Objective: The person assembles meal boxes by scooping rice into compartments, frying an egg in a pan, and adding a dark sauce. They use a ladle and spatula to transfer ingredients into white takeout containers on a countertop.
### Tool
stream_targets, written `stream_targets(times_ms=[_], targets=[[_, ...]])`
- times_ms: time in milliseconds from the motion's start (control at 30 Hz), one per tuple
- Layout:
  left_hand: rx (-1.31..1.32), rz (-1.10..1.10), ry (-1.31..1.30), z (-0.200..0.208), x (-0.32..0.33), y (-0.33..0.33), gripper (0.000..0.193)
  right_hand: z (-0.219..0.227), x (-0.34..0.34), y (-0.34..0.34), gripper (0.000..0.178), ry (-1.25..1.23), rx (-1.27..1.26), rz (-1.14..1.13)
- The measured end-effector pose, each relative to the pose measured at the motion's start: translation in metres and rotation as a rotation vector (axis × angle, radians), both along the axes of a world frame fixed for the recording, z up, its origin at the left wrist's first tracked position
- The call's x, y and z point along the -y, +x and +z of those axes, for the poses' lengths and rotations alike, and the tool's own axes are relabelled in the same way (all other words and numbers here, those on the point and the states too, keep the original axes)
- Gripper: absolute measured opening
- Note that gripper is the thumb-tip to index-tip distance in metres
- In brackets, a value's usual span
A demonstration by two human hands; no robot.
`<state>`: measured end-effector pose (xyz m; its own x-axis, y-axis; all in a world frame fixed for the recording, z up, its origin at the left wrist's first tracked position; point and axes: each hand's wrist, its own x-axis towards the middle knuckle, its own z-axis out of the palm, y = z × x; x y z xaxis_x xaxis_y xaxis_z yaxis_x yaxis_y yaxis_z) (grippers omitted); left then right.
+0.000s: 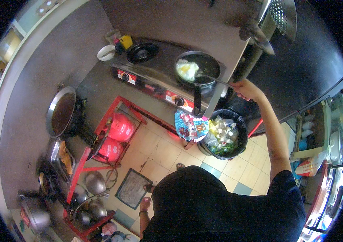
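Observation:
My right hand [247, 90] is closed round the handle of a metal spatula [221, 82], arm stretched forward. The spatula's far end reaches into a dark frying pan [212, 64] on the right burner of a two-burner gas stove [151, 88]. A white and yellow egg [187, 69] lies in the pan's left part, beside the spatula tip. The pan's black handle [197, 99] points toward me, untouched. Low at my left side hangs my left hand [145, 204], with a dark band at the wrist. Its fingers are too small to make out.
A lined bin [242, 139] full of rubbish stands below the stove's right end, beside a blue patterned packet [191, 126]. Left are a wok of brown liquid [63, 113], a metal tray [68, 171] and red gas cylinders [121, 127]. Ladles [260, 37] hang at upper right.

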<state>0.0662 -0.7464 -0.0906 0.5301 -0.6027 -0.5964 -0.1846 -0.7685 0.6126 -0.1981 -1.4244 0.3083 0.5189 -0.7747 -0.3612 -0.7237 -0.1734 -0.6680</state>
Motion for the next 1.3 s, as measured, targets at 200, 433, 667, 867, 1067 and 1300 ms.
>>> stream_targets(times_ms=[200, 433, 667, 867, 1067, 1300], targets=[[0.025, -0.011, 0.124, -0.004, -0.013, -0.006, 0.027, -0.007, 0.000, 0.017, 0.035, 0.047, 0.048, 0.013], [-0.105, 0.084, 0.029, -0.002, -0.028, -0.014, 0.025, -0.017, -0.005, 0.027, 0.032, -0.026, 0.069, -0.034], [-0.043, 0.087, 0.057, -0.012, -0.025, -0.010, 0.023, -0.016, 0.003, 0.027, 0.032, -0.037, 0.088, 0.002], [-0.018, 0.113, -0.002, -0.005, -0.019, -0.011, 0.024, -0.042, -0.006, 0.038, 0.035, -0.024, 0.198, -0.089], [-0.081, 0.075, -0.199, -0.040, -0.001, 0.012, 0.026, -0.063, -0.028, 0.017, 0.038, 0.298, 0.460, -0.221], [0.167, -0.077, -0.347, 0.036, 0.154, 0.056, 0.030, -0.066, -0.046, -0.007, 0.041, 0.333, 0.493, -0.248]])
